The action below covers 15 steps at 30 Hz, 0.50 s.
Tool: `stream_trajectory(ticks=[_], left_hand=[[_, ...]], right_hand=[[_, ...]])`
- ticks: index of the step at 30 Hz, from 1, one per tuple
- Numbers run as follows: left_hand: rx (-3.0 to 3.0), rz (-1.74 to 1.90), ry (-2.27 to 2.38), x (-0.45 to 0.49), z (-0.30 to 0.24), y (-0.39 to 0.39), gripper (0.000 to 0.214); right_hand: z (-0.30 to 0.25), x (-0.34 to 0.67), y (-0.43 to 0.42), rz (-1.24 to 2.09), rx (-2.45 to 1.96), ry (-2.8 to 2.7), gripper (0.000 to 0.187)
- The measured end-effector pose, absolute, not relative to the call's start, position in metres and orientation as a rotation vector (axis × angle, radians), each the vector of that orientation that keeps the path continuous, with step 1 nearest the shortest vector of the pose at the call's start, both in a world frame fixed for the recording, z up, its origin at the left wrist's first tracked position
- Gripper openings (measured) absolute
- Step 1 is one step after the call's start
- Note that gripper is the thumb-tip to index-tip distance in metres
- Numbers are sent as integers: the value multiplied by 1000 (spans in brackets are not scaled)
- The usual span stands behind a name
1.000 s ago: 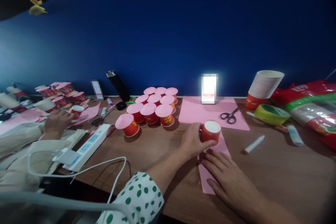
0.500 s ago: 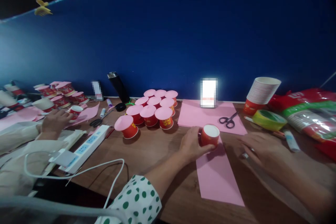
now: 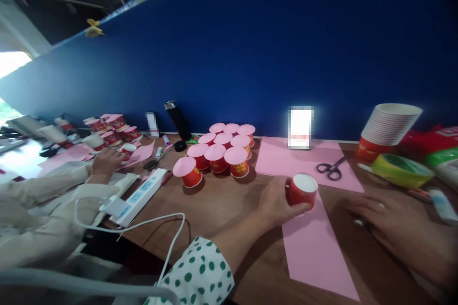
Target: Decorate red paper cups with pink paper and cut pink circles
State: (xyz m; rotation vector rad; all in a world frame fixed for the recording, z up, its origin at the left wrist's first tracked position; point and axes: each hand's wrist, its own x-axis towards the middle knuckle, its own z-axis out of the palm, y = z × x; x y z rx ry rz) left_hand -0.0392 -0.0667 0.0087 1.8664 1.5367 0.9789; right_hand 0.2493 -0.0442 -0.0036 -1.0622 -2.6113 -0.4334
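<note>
My left hand [image 3: 276,202] is closed round a red paper cup [image 3: 302,191], which stands upside down with its white bottom up on the top end of a pink paper strip [image 3: 317,250]. My right hand [image 3: 391,223] lies on the table to the right of the strip, fingers curled over a white marker [image 3: 358,222]; only the marker's tip shows.
Several red cups with pink paper caps [image 3: 223,152] cluster at centre. Further back lie a pink sheet [image 3: 282,159], scissors [image 3: 331,170] and a glowing phone [image 3: 299,127]. Right: stacked cups [image 3: 388,126], tape roll [image 3: 402,170]. Left: power strip [image 3: 141,196], a co-worker's hand [image 3: 105,162].
My right hand left the pink strip and moved right onto the white marker. The left hand kept its hold on the cup. The view shifted slightly.
</note>
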Motion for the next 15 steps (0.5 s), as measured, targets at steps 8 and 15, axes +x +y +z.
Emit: stream_trajectory(ticks=[8, 15], left_hand=[[1830, 950, 1551, -40, 8, -66, 67], [1844, 968, 1543, -40, 6, -65, 68]], right_hand=[[-8, 252, -36, -453, -994, -2634, 29], [-3, 250, -40, -457, -988, -2658, 24]])
